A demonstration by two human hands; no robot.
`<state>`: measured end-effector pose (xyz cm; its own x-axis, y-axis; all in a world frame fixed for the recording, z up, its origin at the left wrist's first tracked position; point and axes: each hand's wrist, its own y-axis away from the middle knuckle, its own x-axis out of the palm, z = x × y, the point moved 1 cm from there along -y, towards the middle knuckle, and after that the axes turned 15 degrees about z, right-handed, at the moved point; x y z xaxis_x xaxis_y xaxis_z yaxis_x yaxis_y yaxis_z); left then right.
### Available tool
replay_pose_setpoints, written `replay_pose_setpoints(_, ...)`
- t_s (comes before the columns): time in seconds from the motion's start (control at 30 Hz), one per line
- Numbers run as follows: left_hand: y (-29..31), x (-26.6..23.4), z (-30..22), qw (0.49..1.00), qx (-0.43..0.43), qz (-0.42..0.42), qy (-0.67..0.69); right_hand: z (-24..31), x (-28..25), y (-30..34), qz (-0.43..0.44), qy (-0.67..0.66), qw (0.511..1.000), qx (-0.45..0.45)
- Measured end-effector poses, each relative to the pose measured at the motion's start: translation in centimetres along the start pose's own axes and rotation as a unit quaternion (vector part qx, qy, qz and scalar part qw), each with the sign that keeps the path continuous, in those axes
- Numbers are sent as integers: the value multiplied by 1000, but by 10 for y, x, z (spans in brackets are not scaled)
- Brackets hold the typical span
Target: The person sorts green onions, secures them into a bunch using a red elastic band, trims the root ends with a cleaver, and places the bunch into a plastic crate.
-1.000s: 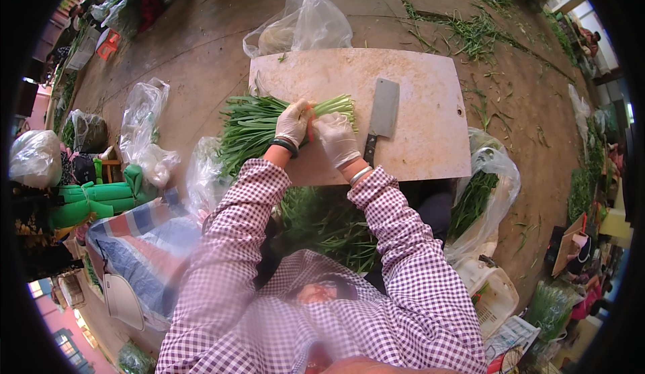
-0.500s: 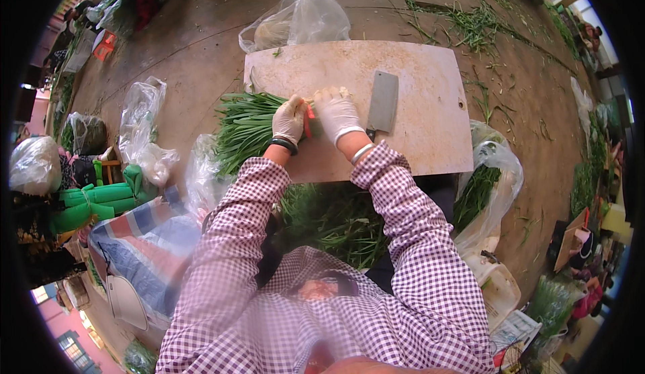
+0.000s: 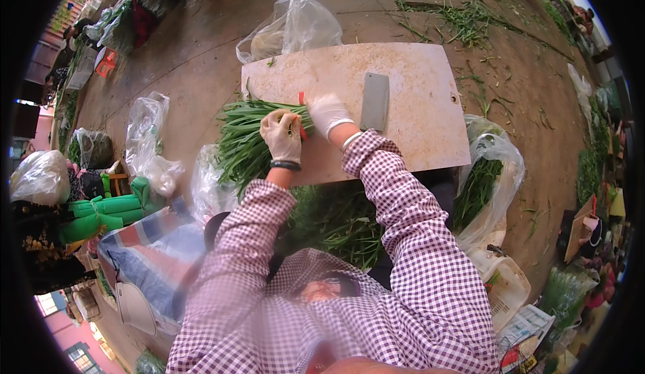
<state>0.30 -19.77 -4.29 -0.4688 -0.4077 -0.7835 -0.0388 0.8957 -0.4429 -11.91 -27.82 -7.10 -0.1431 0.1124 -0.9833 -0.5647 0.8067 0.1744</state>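
A bunch of garlic chives (image 3: 243, 129) lies on the left part of a pale board (image 3: 416, 132), its leaf tips hanging past the board's left edge. A red band (image 3: 302, 97) shows around the stem end. My left hand (image 3: 282, 137), in a thin white glove, rests over the bunch with its fingers curled and pinched at the red band. My right hand (image 3: 328, 114), gloved too, is at the stem end, its fingers smeared by motion. Right of it lies a cleaver (image 3: 375, 102), its broad grey blade flat on the board; the handle is hidden by my right sleeve.
Below the board are loose greens (image 3: 342, 229). A clear plastic bag (image 3: 504, 166) with greens stands at the board's right, another bag (image 3: 302, 25) behind it. To the left are a striped woven sheet (image 3: 151, 253) and a green bundle (image 3: 101, 213). Leaf scraps litter the floor.
My left hand has turned, its fingers now curled up at the band. My right hand has shifted slightly left and down, blurring. A red band end now stands up beyond the bunch.
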Motion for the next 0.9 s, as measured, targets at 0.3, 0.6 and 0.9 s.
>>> replay_pose_setpoints(0.3,64,31,-48,947,-93,-28,307,3,-8,-8,62,-32,998,-2)
replay_pose_setpoints(0.6,28,18,-44,960,-35,-33,276,-12,9,-19,-49,-51,997,6)
replay_pose_setpoints(0.9,-28,20,-6,998,50,25,-8,-1,0,-8,75,0,997,-17)
